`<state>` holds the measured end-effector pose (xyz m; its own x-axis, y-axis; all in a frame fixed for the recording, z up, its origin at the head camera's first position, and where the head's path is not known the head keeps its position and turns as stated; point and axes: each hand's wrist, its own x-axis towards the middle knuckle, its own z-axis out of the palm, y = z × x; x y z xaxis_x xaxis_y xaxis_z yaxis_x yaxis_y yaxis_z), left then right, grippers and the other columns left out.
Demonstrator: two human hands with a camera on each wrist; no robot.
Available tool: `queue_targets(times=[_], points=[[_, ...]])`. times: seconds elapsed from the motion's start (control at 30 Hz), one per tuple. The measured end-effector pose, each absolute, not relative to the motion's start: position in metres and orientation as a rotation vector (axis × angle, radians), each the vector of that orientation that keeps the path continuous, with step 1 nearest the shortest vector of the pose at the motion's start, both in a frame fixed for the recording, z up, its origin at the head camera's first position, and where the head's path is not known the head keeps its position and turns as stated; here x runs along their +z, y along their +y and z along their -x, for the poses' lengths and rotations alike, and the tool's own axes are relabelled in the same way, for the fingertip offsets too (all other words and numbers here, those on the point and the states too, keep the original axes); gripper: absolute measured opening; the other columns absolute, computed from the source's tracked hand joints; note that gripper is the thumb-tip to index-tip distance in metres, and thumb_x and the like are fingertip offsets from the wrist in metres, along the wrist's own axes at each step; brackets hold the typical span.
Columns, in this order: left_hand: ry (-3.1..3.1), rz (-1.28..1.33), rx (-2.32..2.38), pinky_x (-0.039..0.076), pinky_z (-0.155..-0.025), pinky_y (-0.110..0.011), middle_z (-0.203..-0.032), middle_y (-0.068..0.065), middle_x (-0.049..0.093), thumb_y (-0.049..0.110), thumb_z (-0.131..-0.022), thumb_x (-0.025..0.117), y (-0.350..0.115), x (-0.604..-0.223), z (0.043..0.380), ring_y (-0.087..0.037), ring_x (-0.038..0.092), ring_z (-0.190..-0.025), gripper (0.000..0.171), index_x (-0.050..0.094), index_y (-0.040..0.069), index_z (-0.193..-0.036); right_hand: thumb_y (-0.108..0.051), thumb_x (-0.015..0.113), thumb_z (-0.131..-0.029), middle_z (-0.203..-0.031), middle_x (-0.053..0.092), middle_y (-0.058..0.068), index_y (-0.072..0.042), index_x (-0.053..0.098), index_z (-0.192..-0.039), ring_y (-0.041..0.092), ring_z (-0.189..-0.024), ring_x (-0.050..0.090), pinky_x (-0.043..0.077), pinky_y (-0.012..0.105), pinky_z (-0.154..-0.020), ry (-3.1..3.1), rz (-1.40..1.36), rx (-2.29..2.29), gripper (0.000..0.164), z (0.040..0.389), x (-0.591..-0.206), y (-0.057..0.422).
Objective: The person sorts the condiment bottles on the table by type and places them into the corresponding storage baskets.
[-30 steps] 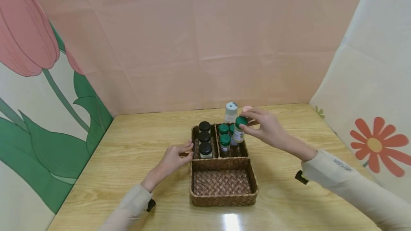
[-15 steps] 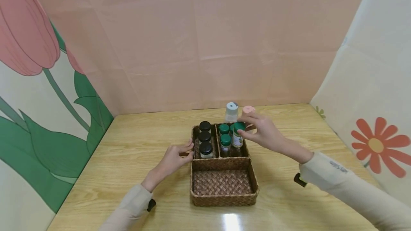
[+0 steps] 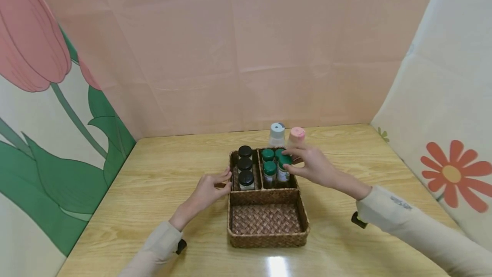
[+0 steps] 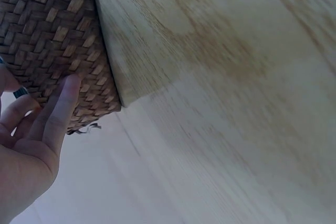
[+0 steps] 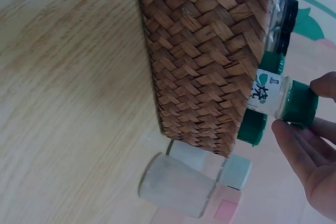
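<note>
In the head view, my right hand pinches the green cap of a spice jar, which stands low among other green-capped jars in the basket's back right compartment. The right wrist view shows thumb and fingers on that green cap, with the jar's white label partly above the rim. My left hand touches the left side of the woven basket. Seen from the left wrist, a straight finger lies against the basket's outer weave.
Black-capped jars stand in the back left compartment. Behind the basket are a bottle with a light blue cap and one with a pink cap. The wooden table meets a pink backdrop.
My right hand has lowered the green-capped spice jar from above the rim into the back right compartment, moving slightly toward me. The left hand has stayed at the basket's side.
</note>
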<state>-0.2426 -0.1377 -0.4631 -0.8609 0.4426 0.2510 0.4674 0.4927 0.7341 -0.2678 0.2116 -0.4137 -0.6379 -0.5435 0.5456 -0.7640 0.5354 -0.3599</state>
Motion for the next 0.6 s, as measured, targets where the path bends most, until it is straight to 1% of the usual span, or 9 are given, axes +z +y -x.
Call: queue_targets(times=[0.03,0.2,0.23,0.33,0.43,0.47,0.5,0.57,0.6], points=[[-2.685,0.821,-1.332,0.049,-0.045,-0.022,-0.145,-0.014,0.046,0.009,-0.096,0.063,-0.138,-0.463,0.243,-0.012,0.072,-0.081,0.037,0.058,-0.004,-0.131,-0.015,0.079,-0.085,-0.109,0.069,0.014,0.002,0.070,-0.115,0.016,-0.079,0.070,0.058,0.028,-0.065,-2.420,-1.077,0.822,0.035,0.268,-0.415,0.212],[-2.679,0.827,-1.340,0.052,-0.047,-0.025,-0.145,-0.016,0.046,0.009,-0.097,0.062,-0.138,-0.465,0.242,-0.017,0.073,-0.084,0.037,0.058,-0.005,-0.131,-0.017,0.079,-0.086,-0.111,0.067,0.015,0.001,0.070,-0.116,0.019,-0.081,0.070,0.057,0.026,-0.064,-2.490,-1.072,0.838,0.035,0.267,-0.420,0.211],[-2.683,0.825,-1.340,0.051,-0.044,-0.027,-0.145,-0.015,0.046,0.009,-0.097,0.062,-0.138,-0.465,0.242,-0.017,0.073,-0.084,0.037,0.058,-0.004,-0.131,-0.017,0.079,-0.087,-0.111,0.067,0.015,0.001,0.070,-0.116,0.020,-0.081,0.070,0.057,0.026,-0.064,-2.502,-1.071,0.841,0.035,0.267,-0.421,0.211],[-2.687,0.823,-1.344,0.051,-0.045,-0.027,-0.145,-0.015,0.046,0.009,-0.097,0.062,-0.138,-0.465,0.242,-0.015,0.072,-0.085,0.037,0.058,-0.004,-0.131,-0.016,0.079,-0.086,-0.111,0.066,0.016,0.002,0.070,-0.115,0.020,-0.081,0.070,0.057,0.025,-0.063,-2.521,-1.073,0.843,0.035,0.267,-0.423,0.209],[-2.687,0.827,-1.347,0.045,-0.041,-0.024,-0.146,-0.016,0.045,0.010,-0.097,0.062,-0.138,-0.464,0.242,-0.018,0.071,-0.068,0.037,0.058,-0.004,-0.131,-0.017,0.079,-0.086,-0.110,0.066,0.017,0.002,0.070,-0.115,0.021,-0.081,0.070,0.056,0.023,-0.063,-2.529,-1.072,0.824,0.035,0.267,-0.425,0.209],[-2.686,0.829,-1.346,0.043,-0.040,-0.022,-0.146,-0.016,0.045,0.010,-0.097,0.062,-0.138,-0.464,0.242,-0.019,0.067,-0.058,0.037,0.058,-0.005,-0.131,-0.017,0.079,-0.086,-0.110,0.066,0.017,0.002,0.070,-0.115,0.021,-0.080,0.071,0.056,0.022,-0.063,-2.531,-1.072,0.816,0.035,0.268,-0.426,0.209],[-2.689,0.828,-1.342,0.040,-0.038,-0.021,-0.146,-0.016,0.045,0.011,-0.098,0.062,-0.139,-0.464,0.242,-0.021,0.063,-0.051,0.037,0.058,-0.004,-0.131,-0.017,0.079,-0.086,-0.109,0.066,0.017,0.002,0.070,-0.114,0.021,-0.080,0.071,0.056,0.021,-0.063,-2.535,-1.071,0.805,0.035,0.268,-0.427,0.208],[-2.689,0.827,-1.347,0.036,-0.037,-0.020,-0.146,-0.016,0.045,0.011,-0.098,0.062,-0.139,-0.463,0.242,-0.025,0.055,-0.044,0.038,0.057,-0.005,-0.132,-0.017,0.079,-0.086,-0.109,0.066,0.016,0.001,0.070,-0.114,0.020,-0.081,0.070,0.055,0.019,-0.063,-2.549,-1.067,0.791,0.035,0.269,-0.429,0.208],[-2.692,0.822,-1.351,0.036,-0.037,-0.020,-0.146,-0.015,0.045,0.011,-0.098,0.062,-0.139,-0.463,0.242,-0.025,0.056,-0.045,0.038,0.057,-0.004,-0.132,-0.018,0.079,-0.086,-0.108,0.066,0.016,0.001,0.070,-0.114,0.020,-0.081,0.070,0.055,0.019,-0.062,-2.555,-1.067,0.785,0.035,0.269,-0.429,0.208]])
